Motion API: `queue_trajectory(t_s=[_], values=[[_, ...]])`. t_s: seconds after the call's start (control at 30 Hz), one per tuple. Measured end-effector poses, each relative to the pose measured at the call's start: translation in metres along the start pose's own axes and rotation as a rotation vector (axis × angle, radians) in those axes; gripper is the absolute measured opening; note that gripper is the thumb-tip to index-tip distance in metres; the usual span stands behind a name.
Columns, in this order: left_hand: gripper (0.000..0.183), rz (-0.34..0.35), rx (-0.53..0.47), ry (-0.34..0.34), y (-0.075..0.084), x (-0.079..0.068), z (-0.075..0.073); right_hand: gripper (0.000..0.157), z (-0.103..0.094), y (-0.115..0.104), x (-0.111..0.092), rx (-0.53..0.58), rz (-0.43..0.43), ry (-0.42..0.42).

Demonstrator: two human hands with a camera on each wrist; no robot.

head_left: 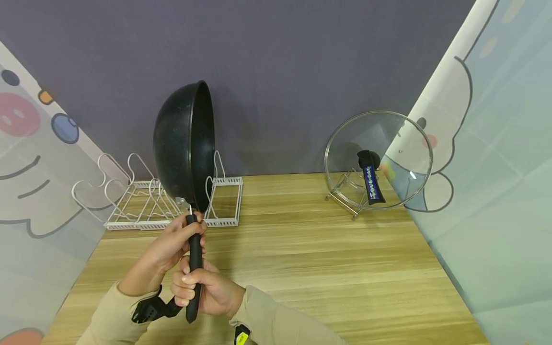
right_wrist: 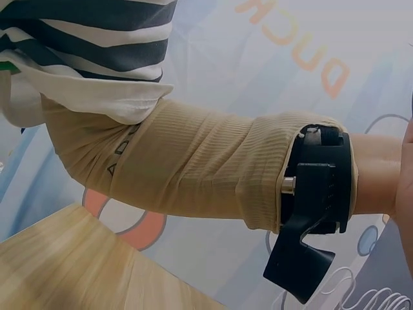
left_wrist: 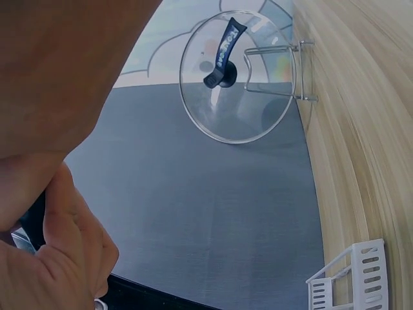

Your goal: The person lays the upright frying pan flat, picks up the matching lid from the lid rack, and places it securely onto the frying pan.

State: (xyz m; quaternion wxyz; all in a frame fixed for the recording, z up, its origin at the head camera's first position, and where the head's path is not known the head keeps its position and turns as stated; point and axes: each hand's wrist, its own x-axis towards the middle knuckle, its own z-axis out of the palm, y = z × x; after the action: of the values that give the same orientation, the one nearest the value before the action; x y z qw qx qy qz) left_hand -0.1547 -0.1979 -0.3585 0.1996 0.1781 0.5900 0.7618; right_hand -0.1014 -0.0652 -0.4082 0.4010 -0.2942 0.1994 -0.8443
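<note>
Curling closed, the fingers of the left hand [head_left: 173, 241] and, lower down, the right hand [head_left: 217, 291] gripped a long black handle [head_left: 195, 254]. Beyond them, its deep, black, round-bottomed wok [head_left: 174, 139] was held on edge at a white wire rack [head_left: 224, 223], contact unclear. Well to the right, a round clear-glass lid [head_left: 345, 143] rested in a silvery wire stand [head_left: 342, 205] on the yellowish wood-grain table [head_left: 323, 268].

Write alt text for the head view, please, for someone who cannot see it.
A person's left hand and right hand grip the handle of a black pan, held on edge at a white rack on a wooden table. To the right, a glass lid rests in a metal stand.
</note>
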Motion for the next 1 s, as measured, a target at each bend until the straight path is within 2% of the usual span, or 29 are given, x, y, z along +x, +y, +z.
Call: queue_trajectory(t_s=[0.13,0.67,1.0], values=[[0.006,-0.007,0.022,0.022,-0.0008,-0.0002,0.0002,0.029,-0.0006,0.0006,0.0002,0.0,-0.002,0.0],[0.006,0.0,0.047,0.017,-0.002,-0.0015,0.0005,0.028,-0.0028,0.002,-0.0006,-0.005,0.0,-0.032],[0.008,-0.005,0.076,0.04,-0.0004,-0.0019,0.003,0.028,-0.0035,0.0015,-0.0023,0.006,0.009,-0.035]])
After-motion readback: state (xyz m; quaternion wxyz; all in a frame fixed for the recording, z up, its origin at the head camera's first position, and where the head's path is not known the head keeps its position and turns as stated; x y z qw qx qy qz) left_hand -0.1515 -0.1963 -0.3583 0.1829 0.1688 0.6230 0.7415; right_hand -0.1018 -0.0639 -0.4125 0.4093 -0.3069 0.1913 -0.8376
